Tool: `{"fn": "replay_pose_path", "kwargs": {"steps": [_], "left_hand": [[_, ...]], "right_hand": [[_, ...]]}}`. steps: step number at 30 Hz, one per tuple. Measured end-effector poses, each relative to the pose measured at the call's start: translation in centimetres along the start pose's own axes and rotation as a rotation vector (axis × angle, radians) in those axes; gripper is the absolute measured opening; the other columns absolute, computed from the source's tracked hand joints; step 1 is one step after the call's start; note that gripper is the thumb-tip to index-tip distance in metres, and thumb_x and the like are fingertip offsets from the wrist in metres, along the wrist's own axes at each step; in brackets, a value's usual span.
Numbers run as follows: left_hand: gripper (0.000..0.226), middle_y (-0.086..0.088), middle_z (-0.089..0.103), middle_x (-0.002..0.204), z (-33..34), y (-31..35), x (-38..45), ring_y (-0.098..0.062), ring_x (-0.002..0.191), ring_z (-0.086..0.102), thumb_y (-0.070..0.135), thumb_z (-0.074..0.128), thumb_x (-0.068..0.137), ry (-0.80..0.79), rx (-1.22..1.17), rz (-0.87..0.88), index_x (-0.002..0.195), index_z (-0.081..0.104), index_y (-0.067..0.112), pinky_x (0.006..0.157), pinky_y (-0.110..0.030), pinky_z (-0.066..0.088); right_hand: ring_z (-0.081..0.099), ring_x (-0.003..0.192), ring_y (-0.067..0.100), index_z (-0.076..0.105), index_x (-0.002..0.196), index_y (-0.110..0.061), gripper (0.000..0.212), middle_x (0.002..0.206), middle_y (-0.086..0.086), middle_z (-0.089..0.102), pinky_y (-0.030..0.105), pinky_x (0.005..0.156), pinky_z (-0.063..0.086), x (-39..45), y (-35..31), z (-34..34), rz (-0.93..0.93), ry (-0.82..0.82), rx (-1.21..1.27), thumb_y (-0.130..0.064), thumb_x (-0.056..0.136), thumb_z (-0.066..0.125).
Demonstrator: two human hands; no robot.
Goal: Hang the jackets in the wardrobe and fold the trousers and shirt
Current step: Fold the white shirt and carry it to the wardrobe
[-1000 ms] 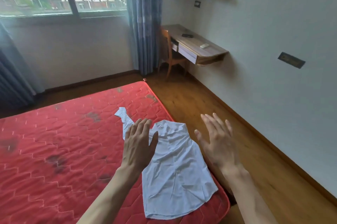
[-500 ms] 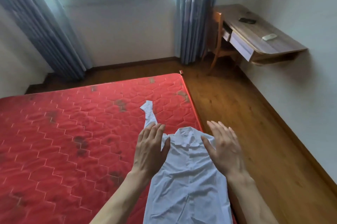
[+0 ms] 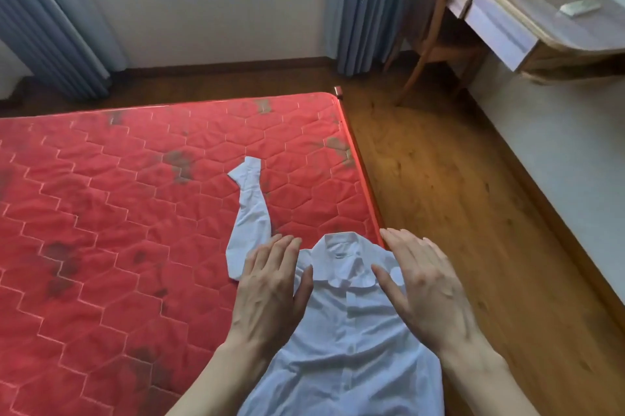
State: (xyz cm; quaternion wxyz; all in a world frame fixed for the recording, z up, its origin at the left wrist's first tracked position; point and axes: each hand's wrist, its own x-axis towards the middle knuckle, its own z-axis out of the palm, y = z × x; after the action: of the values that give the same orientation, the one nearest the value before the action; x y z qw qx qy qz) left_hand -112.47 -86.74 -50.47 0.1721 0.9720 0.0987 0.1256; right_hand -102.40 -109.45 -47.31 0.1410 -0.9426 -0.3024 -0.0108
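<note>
A white button-up shirt [image 3: 348,341] lies front-up on the red mattress [image 3: 101,246], collar away from me, near the bed's right edge. One sleeve stretches up and left across the mattress. My left hand [image 3: 270,290] lies flat with straight fingers over the shirt's left shoulder. My right hand [image 3: 422,290] is spread flat over the right shoulder, at the mattress edge. Neither hand grips the cloth. No jackets or trousers are in view.
Wooden floor [image 3: 456,212] runs along the bed's right side. A wall-mounted desk [image 3: 548,23] with a drawer and a wooden chair [image 3: 436,40] stand at the far right. Blue curtains [image 3: 368,2] hang against the far wall.
My view has tilted down and turned left, so the shirt now lies straight before me. Both hands have lowered from above the shirt onto its shoulders, staying flat.
</note>
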Motion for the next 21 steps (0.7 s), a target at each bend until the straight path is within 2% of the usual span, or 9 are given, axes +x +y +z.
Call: {"fn": "replay_pose_path", "kwargs": {"steps": [5,9,13,16,19,21], "left_hand": [[0.049,-0.006,0.068,0.132,10.1,-4.3,1.0,-0.028,0.13,0.061,0.04,0.046,0.102,-0.02,0.018,0.042,0.133,0.066,0.007,0.108,-0.046,0.049],[0.043,-0.009,0.069,0.129,16.4,-6.9,1.5,-0.031,0.127,0.062,0.033,0.057,0.098,-0.052,0.046,0.039,0.131,0.066,0.006,0.107,-0.048,0.05],[0.04,-0.006,0.068,0.124,21.3,-8.4,1.8,-0.032,0.121,0.063,0.031,0.055,0.098,-0.107,0.029,0.016,0.128,0.066,0.007,0.102,-0.048,0.05],[0.041,-0.006,0.07,0.117,24.4,-9.1,2.1,-0.031,0.112,0.065,0.033,0.049,0.097,-0.122,0.025,-0.014,0.123,0.067,0.007,0.096,-0.045,0.05],[0.036,-0.009,0.07,0.119,27.2,-9.6,3.0,-0.033,0.113,0.063,0.027,0.061,0.098,-0.175,0.019,-0.088,0.127,0.065,0.006,0.095,-0.045,0.047],[0.043,-0.01,0.067,0.126,28.7,-10.1,3.7,-0.033,0.12,0.06,0.029,0.063,0.099,-0.249,0.011,-0.136,0.136,0.06,0.006,0.1,-0.045,0.045]], "right_hand": [[0.06,0.136,0.024,0.061,0.145,-0.011,0.058,0.143,0.005,0.065,0.05,0.116,0.045,1.8,4.1,8.7,-0.036,-0.003,-0.119,-0.047,0.103,0.043],[0.057,0.139,0.022,0.057,0.149,-0.013,0.058,0.147,0.004,0.061,0.048,0.12,0.041,2.7,6.6,14.3,-0.048,-0.071,-0.173,-0.046,0.103,0.043],[0.058,0.137,0.022,0.057,0.148,-0.013,0.057,0.146,0.004,0.062,0.047,0.121,0.039,4.0,8.7,18.7,-0.045,-0.132,-0.17,-0.046,0.104,0.041],[0.052,0.141,0.018,0.05,0.154,-0.016,0.056,0.152,0.0,0.056,0.043,0.125,0.027,5.1,10.4,21.8,-0.02,-0.196,-0.165,-0.043,0.105,0.052],[0.04,0.148,0.012,0.033,0.162,-0.022,0.061,0.16,-0.006,0.043,0.036,0.126,0.016,6.5,12.4,24.3,0.009,-0.302,-0.222,-0.049,0.107,0.041],[0.035,0.149,0.011,0.024,0.164,-0.024,0.064,0.163,-0.008,0.037,0.036,0.127,0.015,7.5,13.4,25.5,0.017,-0.356,-0.264,-0.051,0.108,0.037]]}}
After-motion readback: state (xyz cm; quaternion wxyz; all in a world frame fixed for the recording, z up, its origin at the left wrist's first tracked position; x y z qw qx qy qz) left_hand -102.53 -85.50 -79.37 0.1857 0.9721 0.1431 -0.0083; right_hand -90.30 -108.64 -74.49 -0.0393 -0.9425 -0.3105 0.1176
